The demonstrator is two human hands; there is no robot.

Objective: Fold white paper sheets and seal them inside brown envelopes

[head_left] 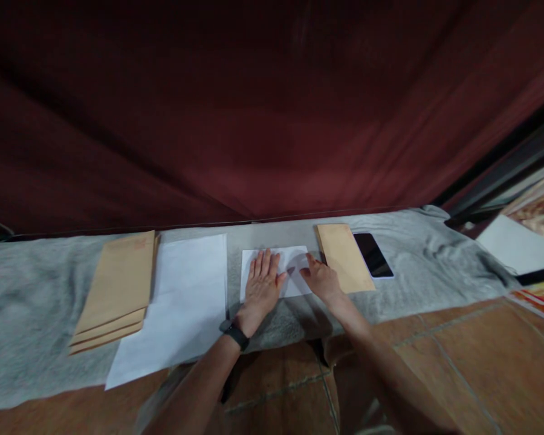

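A folded white paper (294,258) lies on the grey cloth (27,302) in front of me. My left hand (263,289) lies flat on its left part, fingers stretched out and together, a black band on the wrist. My right hand (320,278) rests on the paper's right edge with fingers curled down onto it, beside a single brown envelope (347,257).
A stack of brown envelopes (115,290) and a stack of white sheets (181,302) lie to the left. A black phone (372,255) sits right of the single envelope. A dark red curtain (254,109) hangs behind. Brown floor tiles (457,362) lie near me.
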